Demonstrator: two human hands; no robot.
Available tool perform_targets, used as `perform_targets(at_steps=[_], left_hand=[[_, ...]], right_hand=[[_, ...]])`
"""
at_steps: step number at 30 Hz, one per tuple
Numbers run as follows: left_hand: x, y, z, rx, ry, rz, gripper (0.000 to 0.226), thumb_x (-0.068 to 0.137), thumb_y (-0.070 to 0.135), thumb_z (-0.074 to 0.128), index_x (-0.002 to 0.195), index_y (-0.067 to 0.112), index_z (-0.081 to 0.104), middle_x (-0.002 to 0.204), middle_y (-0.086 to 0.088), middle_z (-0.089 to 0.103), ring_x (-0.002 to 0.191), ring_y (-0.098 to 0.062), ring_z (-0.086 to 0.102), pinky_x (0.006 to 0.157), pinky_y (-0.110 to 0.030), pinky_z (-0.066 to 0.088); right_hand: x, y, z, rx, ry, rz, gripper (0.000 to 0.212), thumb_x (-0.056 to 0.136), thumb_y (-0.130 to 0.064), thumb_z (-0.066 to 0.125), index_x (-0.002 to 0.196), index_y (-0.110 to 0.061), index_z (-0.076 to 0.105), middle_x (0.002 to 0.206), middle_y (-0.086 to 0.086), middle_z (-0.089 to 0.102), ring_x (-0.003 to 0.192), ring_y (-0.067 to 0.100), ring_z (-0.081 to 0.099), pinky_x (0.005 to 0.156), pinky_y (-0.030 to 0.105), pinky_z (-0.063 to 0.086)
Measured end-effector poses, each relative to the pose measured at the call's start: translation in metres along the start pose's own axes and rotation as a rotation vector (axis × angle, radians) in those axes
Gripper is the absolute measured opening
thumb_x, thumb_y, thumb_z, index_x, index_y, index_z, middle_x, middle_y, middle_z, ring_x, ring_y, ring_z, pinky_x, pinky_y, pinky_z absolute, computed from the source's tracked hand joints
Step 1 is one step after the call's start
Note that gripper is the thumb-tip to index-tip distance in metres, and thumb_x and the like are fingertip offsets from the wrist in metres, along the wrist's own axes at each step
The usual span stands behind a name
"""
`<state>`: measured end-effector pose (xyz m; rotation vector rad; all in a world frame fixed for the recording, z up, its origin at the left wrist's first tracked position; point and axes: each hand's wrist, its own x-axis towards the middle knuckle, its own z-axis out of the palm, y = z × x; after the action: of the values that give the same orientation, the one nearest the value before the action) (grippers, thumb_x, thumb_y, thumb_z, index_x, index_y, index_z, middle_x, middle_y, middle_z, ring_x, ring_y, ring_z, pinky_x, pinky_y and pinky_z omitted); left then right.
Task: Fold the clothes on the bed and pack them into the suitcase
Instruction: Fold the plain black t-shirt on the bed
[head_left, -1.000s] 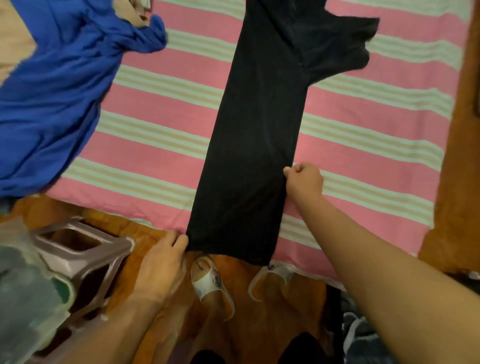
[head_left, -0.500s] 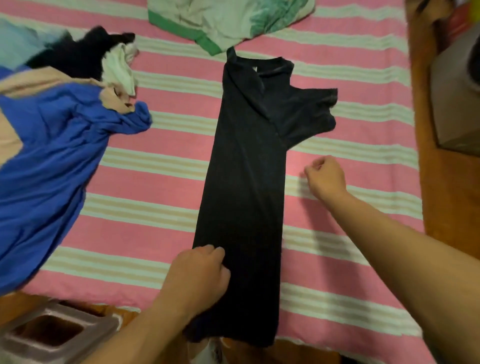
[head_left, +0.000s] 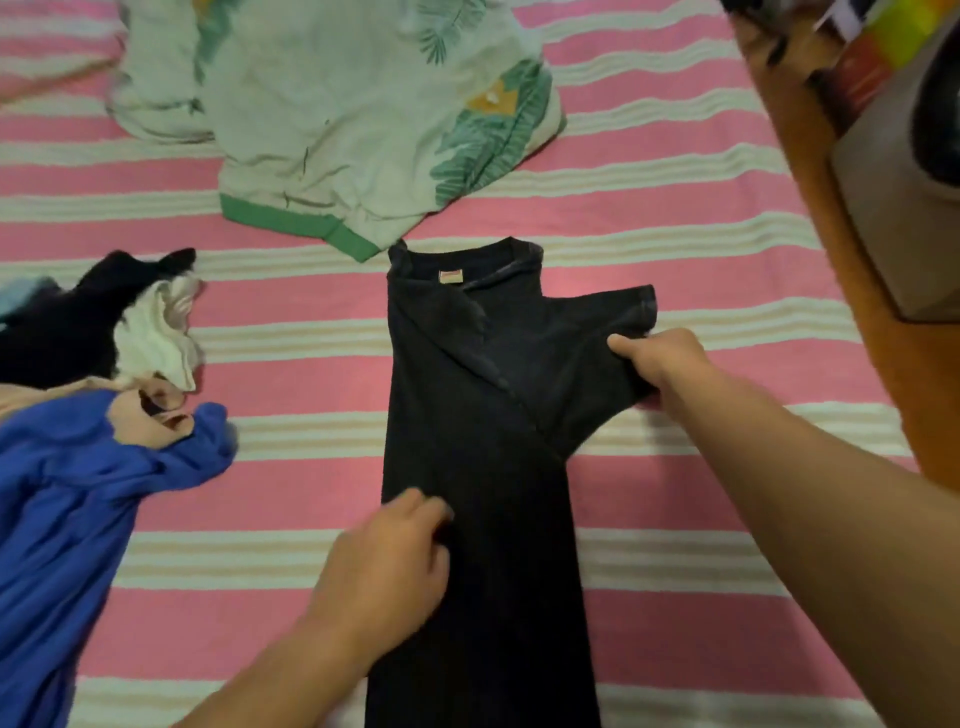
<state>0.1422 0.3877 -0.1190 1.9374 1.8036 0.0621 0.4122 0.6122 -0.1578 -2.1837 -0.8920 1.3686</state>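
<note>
Currently one black T-shirt (head_left: 483, 519) lies mid-bed (head_left: 675, 218) as a long narrow strip, its left side already folded in, collar toward the far edge. Right hand (head_left: 657, 361) fingers pinch its one outspread sleeve; left hand (head_left: 387, 577) rests on the left fold, fingers loosely curled, gripping nothing. One pale leaf-print garment (head_left: 353, 119) near the far edge; one crumpled blue garment (head_left: 78, 509) at the left edge. Bedsheet: pink-and-cream stripes.

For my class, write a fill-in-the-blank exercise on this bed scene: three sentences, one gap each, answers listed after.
1. The right hand holds the sleeve of the ____ shirt.
2. The left hand rests on the shirt's ____ edge.
3. The garment with green leaf prints lies ____ the shirt's collar.

Answers: black; left; beyond
</note>
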Motion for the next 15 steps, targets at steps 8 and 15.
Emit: perform_targets(at_steps=[8, 15], left_hand=[[0.270, -0.013, -0.101, 0.637, -0.125, 0.108, 0.026, 0.096, 0.034, 0.054, 0.119, 0.027, 0.063, 0.124, -0.009, 0.060, 0.119, -0.034, 0.048, 0.106, -0.048, 0.031], [0.280, 0.027, -0.080, 0.473, 0.285, 0.308, 0.014, 0.097, 0.022, 0.054, 0.103, 0.018, 0.067, 0.088, -0.008, 0.060, 0.084, -0.036, 0.057, 0.066, -0.040, 0.030]], right_hand=[[0.005, -0.004, -0.001, 0.290, 0.049, -0.005, 0.023, 0.088, -0.024, 0.075, 0.103, -0.009, 0.068, 0.099, 0.011, 0.073, 0.086, 0.032, 0.071, 0.075, 0.047, 0.062], [-0.046, 0.048, -0.020, 0.130, 0.371, -0.365, 0.009, 0.098, -0.024, 0.059, 0.099, -0.015, 0.063, 0.087, -0.007, 0.061, 0.081, 0.013, 0.058, 0.067, 0.028, 0.042]])
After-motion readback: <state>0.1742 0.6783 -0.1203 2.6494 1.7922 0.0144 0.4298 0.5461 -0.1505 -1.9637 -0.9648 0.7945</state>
